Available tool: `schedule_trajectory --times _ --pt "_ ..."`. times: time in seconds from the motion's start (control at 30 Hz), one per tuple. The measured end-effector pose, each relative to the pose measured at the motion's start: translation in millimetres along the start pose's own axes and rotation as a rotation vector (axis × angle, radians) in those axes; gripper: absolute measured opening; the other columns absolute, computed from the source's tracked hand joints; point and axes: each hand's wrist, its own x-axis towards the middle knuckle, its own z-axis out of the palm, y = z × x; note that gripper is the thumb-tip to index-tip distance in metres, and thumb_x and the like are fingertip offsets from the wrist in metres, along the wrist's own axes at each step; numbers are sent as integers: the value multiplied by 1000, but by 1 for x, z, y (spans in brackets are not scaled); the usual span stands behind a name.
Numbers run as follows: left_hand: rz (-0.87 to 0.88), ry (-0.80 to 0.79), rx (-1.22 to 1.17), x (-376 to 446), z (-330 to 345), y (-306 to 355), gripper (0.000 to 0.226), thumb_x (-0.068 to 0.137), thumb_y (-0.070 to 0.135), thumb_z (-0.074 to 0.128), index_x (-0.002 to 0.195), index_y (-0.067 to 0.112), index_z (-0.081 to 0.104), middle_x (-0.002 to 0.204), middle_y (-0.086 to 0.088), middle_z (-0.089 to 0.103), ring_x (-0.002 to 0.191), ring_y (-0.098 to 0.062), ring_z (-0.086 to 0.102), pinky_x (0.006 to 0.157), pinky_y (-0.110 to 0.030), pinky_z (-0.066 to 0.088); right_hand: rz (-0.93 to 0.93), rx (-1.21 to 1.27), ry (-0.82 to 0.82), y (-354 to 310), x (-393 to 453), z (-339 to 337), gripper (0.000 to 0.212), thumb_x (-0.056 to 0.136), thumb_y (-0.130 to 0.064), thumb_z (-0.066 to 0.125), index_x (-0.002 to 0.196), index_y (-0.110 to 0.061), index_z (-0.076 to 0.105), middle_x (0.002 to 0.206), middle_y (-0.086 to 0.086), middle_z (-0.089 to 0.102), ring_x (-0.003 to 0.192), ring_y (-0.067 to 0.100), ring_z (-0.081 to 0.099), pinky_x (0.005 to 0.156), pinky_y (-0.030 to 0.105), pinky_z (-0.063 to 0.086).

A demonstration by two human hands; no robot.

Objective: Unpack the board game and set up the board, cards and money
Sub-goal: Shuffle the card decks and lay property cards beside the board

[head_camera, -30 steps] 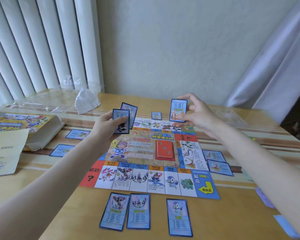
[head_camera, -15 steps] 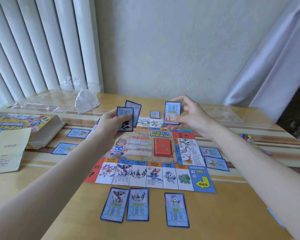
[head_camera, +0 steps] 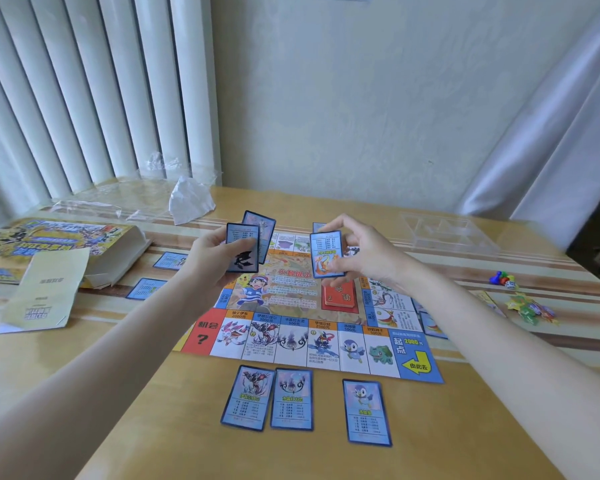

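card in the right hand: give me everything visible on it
The card is one blue-bordered rectangle, thin, looks like glossy card stock. Its face is toward the camera: a pale table of text on the upper half, an orange and yellow creature picture below. It is held upright, slightly tilted, in the air above the far middle of the board. The right hand pinches its right edge; nothing else touches it.

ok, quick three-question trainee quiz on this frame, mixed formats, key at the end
1. True or false: the right hand holds one card above the board.
2. How many cards lie in the row on the table just in front of the board's near edge?
3. The game box sits: A) at the left side of the table, B) at the right side, C) on the board.

Key: 1 true; 2 three; 3 A.
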Motion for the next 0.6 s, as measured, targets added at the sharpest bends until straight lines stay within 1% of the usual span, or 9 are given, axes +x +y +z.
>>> schedule_trajectory --times 0.17,0.27,0.33,0.4,0.43,0.5,0.53,0.6 --pt "-1 6 -3 -4 0 -1 12 88 6 60 93 16 63 95 -11 64 82 -22 61 73 -29 53 13 -6 -17 2 -5 1 42 82 14 59 115 -9 47 98 8 61 80 23 68 53 30 58" --pt "4 27 -17 -3 0 -1 14 87 5 60 99 13 64 98 -12 64 86 -25 61 79 -32 52 -2 0 20 4 -8 0 41 83 13 58 113 -12 47 105 11 59 82 24 68 54 31 58" --pt "12 68 -28 -1 0 0 20 88 5 60 107 11 62 96 -11 64 85 -24 61 79 -33 52 -30 -2 124 6 -8 -1 39 84 11 59 110 -16 48 108 14 58 81 27 70 59 35 60" --pt "18 130 -42 4 1 1 23 88 5 60 110 12 60 93 -9 64 82 -22 60 78 -32 52 -77 -18 279 8 -4 -4 40 84 10 59 108 -20 47 107 17 57 76 26 70 61 36 60" --pt "20 166 -47 5 2 2 22 89 5 59 110 13 60 91 -8 63 80 -20 60 75 -30 53 -95 -16 352 8 -2 -6 40 85 10 58 108 -21 47 104 14 57 73 26 70 62 36 60" --pt "22 236 -48 10 4 3 19 89 6 59 107 13 59 86 -5 62 76 -18 58 68 -26 51 -116 -21 472 8 3 -10 40 86 10 57 109 -22 46 95 3 55 67 22 70 60 34 60" --pt "24 262 -52 12 4 4 18 89 6 58 106 13 59 84 -5 61 73 -17 57 67 -25 50 -120 -44 515 8 5 -13 39 86 9 57 109 -21 46 91 -2 54 66 19 69 59 33 59" --pt "26 290 -67 16 6 6 17 89 5 58 104 13 58 81 -4 59 71 -16 56 67 -25 48 -115 -91 560 7 10 -17 38 86 8 57 111 -19 47 88 -6 52 66 18 69 61 36 59"
